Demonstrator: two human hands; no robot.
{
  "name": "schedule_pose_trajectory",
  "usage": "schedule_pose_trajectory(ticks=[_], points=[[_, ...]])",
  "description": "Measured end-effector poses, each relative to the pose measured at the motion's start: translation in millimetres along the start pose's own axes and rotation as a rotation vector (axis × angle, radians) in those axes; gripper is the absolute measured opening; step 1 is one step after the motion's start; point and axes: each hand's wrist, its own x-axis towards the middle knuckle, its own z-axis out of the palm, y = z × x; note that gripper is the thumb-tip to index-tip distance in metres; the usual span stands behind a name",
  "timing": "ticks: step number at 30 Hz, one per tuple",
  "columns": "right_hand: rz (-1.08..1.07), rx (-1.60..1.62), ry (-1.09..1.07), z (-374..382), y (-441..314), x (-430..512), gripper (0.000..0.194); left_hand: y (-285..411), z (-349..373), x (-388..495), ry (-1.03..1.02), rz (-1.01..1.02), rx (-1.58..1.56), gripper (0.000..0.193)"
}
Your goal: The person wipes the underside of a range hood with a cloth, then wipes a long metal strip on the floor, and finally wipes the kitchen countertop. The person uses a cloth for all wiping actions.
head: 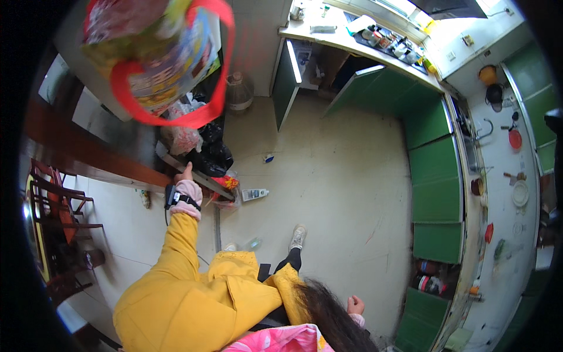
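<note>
My left hand (184,174) rests at the edge of a sliding door frame (206,182); its fingers are mostly hidden, so what it grips cannot be told. Just beyond it lie a black plastic bag (215,152) and a clear bag with reddish contents (182,136). My right hand (355,304) hangs low beside my body, fingers curled, with nothing visible in it. A large printed bag with red straps (171,66) looms close at the upper left. On the floor near the door frame lies a white bottle (255,194).
Two green cabinet doors (286,83) stand open under the counter. A wire-like basket (239,92) is by the wall. A small blue-and-white item (268,159) and a clear plastic bottle (254,244) lie on the floor. Green cabinets (435,180) line the right; wooden chairs (66,202) stand left.
</note>
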Motion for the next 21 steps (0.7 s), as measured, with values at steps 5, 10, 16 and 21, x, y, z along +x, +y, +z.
schedule_pose_trajectory(ticks=[5, 10, 16, 21], points=[[-0.102, 0.082, 0.028, -24, -21, 187, 0.04, -21, 14, -16, 0.092, -0.115, -0.059, 0.075], [-0.148, 0.133, -0.006, -98, -99, 347, 0.043, -62, 29, -84, -0.267, 0.007, -0.235, 0.042], [-0.557, 0.305, 0.039, -174, -318, 496, 0.044, -28, 67, -171, -0.372, -0.266, -0.374, 0.041], [-0.918, 0.325, -0.149, -167, -531, 561, 0.045, 34, 95, -180, -0.187, -0.63, -0.75, 0.073]])
